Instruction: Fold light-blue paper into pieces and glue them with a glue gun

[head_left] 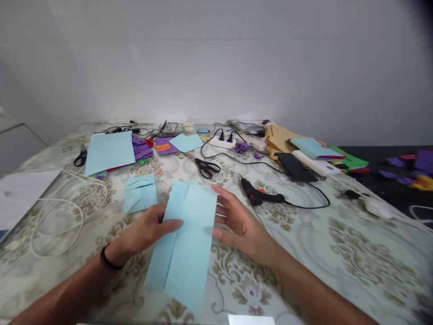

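Head cam: left hand [145, 232] presses flat fingers on the folded light-blue paper [184, 239] lying on the worktop [338, 253]; right hand [237, 221] sits at its right edge, fingers spread, glue gun [260, 195] nearby.

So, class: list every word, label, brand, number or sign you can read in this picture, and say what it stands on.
None can be read.
Folded light blue paper under both hands: blank.
Glue gun, scissors and power strip: any marks too small and blurred to read.
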The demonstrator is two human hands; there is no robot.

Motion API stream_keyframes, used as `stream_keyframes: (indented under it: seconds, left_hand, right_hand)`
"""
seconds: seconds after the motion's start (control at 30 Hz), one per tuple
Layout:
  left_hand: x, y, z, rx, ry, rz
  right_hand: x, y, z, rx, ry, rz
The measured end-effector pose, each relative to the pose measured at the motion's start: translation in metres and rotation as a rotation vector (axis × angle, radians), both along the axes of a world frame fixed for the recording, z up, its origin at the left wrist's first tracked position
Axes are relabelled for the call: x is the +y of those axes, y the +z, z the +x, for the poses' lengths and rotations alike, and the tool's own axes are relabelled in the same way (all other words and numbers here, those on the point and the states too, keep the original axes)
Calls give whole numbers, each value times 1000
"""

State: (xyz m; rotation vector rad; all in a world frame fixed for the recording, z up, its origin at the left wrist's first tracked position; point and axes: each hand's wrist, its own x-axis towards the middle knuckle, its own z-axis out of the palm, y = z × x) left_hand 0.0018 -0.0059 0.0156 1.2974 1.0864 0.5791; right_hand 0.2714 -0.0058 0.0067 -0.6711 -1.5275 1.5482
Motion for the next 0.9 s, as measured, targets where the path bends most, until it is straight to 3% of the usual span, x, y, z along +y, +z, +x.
stream_keyframes:
  seconds: [0.13, 0.3, 0.43, 0.53, 0.77, 0.9]
  left_hand:
    - [-5, 6, -2, -24, -231, -80]
    - [-1, 10, -8, -42, -328, -127]
    - [-1, 13, -7, 25, -455, -43]
    - [-2, 13, -3, 33, -535, 40]
    - [-4, 11, 3, 144, -454, 71]
    - [-7, 12, 7, 106, -403, 44]
  right_hand:
    - [3, 12, 14, -149, 90, 124]
    - [10, 23, 27, -294, 296, 292]
    - [12, 19, 19, -277, 384, 355]
    - [10, 14, 12, -317, 412, 303]
    - [11, 13, 9, -316, 413, 240]
    - [11, 16, 5, -248, 267, 234]
